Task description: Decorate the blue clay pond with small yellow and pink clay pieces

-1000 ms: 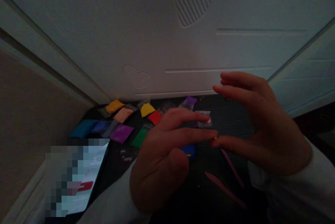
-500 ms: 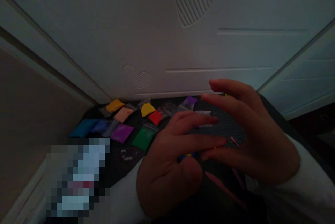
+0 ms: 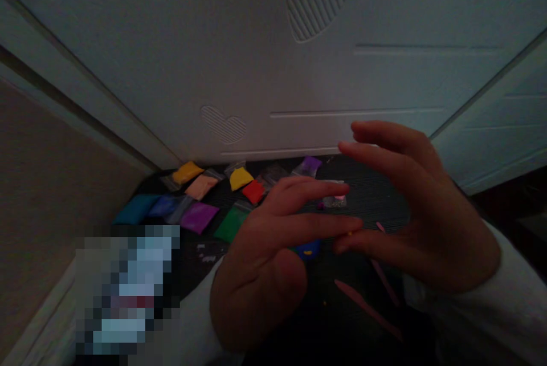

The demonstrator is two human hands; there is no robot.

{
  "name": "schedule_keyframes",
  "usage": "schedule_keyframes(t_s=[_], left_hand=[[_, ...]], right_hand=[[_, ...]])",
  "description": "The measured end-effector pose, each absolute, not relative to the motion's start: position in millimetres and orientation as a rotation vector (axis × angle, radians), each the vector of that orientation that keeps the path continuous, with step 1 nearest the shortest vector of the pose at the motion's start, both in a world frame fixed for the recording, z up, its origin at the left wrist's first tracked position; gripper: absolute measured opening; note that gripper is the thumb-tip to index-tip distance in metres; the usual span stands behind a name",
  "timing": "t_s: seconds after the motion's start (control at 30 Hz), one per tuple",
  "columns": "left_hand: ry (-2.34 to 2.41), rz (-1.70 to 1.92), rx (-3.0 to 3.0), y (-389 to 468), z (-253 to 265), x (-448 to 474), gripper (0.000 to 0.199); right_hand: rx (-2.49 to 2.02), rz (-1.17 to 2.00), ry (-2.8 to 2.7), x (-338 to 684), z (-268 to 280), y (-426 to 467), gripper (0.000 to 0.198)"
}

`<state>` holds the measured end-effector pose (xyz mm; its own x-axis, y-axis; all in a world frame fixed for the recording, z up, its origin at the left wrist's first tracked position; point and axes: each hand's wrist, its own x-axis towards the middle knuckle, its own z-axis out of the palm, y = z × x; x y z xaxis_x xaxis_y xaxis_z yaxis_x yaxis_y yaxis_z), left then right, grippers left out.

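Note:
My left hand (image 3: pixel 265 263) is stretched out palm down, its index fingertip meeting the thumb tip of my right hand (image 3: pixel 410 206). A tiny yellow bit of clay (image 3: pixel 350 234) shows between that fingertip and thumb. The other fingers of my right hand are spread well away from its thumb. Partly covered by my left hand, a blue clay piece (image 3: pixel 314 249) with a yellow spot on it lies on the dark table. Two pink modelling tools (image 3: pixel 367 309) lie below my right hand, and a yellow speck (image 3: pixel 325 303) sits near them.
Clay bags in green (image 3: pixel 228 223), purple (image 3: pixel 199 216), red (image 3: pixel 253 191), yellow (image 3: pixel 241 178) and other colours lie at the back left of the dark table (image 3: pixel 371 183). A blurred-out bright object (image 3: pixel 141 280) stands left. Behind rises a white panel (image 3: pixel 239 58) with heart patterns.
My left hand has shifted a little left, uncovering more of the blue piece. My right hand has moved slightly right and up. The yellow bit stays between fingertip and thumb.

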<state>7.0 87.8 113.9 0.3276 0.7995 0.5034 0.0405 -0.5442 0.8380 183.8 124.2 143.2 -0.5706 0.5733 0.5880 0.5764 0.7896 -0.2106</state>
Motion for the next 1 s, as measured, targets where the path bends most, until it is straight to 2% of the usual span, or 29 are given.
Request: schedule_keyframes(t_s=[0.13,0.27,0.57,1.0], left_hand=[[0.751,1.347,1.771,89.5,111.3,8.3,0.06],[0.616,1.24,1.952,96.2,108.3,5.0,0.056],[0.895,1.05,1.587,91.4,120.9,3.2,0.023],[0.97,1.115,1.609,93.2,127.3,2.1,0.018]], right_hand=[[-0.861,-0.002,-2.303,185.1,142.9,124.4,0.071],[-0.842,0.017,-2.335,180.3,142.3,122.2,0.069],[-0.835,0.018,-2.298,191.2,142.4,130.6,0.069],[-0.825,0.099,-2.252,193.4,138.8,132.5,0.065]])
